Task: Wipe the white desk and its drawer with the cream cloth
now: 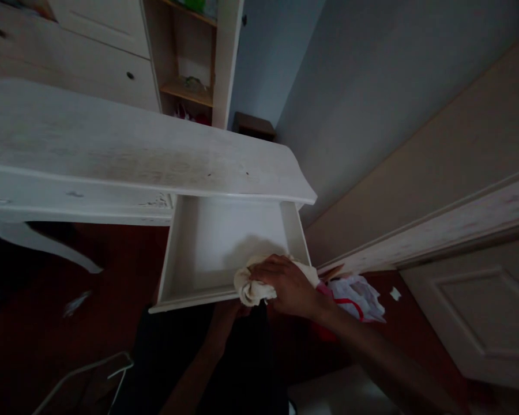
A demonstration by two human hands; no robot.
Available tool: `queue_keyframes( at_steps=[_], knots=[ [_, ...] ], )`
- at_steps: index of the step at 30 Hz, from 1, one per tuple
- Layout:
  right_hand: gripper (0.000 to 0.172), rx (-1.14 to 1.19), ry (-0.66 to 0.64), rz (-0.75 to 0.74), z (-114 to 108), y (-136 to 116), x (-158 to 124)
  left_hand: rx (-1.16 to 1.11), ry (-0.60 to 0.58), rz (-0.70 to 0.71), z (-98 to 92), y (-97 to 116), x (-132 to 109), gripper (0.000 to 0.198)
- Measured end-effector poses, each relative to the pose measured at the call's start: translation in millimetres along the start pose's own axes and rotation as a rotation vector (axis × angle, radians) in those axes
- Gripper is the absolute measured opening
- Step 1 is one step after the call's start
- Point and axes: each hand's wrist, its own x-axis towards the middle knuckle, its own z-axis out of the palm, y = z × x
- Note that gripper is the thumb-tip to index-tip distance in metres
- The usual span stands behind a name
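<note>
A cream cloth (255,283) is bunched under my right hand (288,282), whose fingers are closed around it. Cloth and hand rest over the front right edge of a pulled-out white drawer (229,230). Part of the cloth trails along the drawer's right corner. My left hand (227,323) is below the drawer front, close to the cloth. The drawer edge and the cloth hide most of its fingers, so its grip does not show. Nothing lies inside the drawer except a shadow.
The drawer belongs to a white table (177,153) with dark smudges on top. White shelving (185,92) stands behind it. On the right are a wall and a panelled door (493,311). A white plastic bag (358,294) lies on the red-brown floor, and a metal frame (90,366) is at lower left.
</note>
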Motion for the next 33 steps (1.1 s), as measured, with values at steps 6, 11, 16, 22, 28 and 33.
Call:
queue_keyframes(
  at_steps=[6,11,16,22,28,33],
  knots=[
    [0.042,-0.027,0.011,0.075,-13.1,51.7,-24.4,-0.001,0.007,-0.001,-2.8,0.3,-4.0,0.052],
    [0.047,-0.197,-0.128,-0.014,-19.3,87.7,-14.6,-0.018,0.051,0.034,1.5,-2.2,-5.8,0.05],
    [0.045,-0.363,-0.187,-0.073,-27.5,116.1,14.4,-0.015,0.059,0.017,0.3,-1.7,-6.2,0.047],
    [0.032,-0.582,-0.248,-0.113,-48.5,136.5,63.5,-0.036,0.059,-0.025,-1.6,-1.7,-2.3,0.044],
    [0.025,-0.675,-0.284,-0.029,-52.6,149.2,102.5,-0.069,0.041,-0.033,-3.3,-3.4,-0.3,0.041],
    [0.028,-0.658,-0.28,0.026,-44.7,151.7,113.6,-0.054,0.061,-0.023,-8.3,-12.4,5.4,0.043]
  ],
)
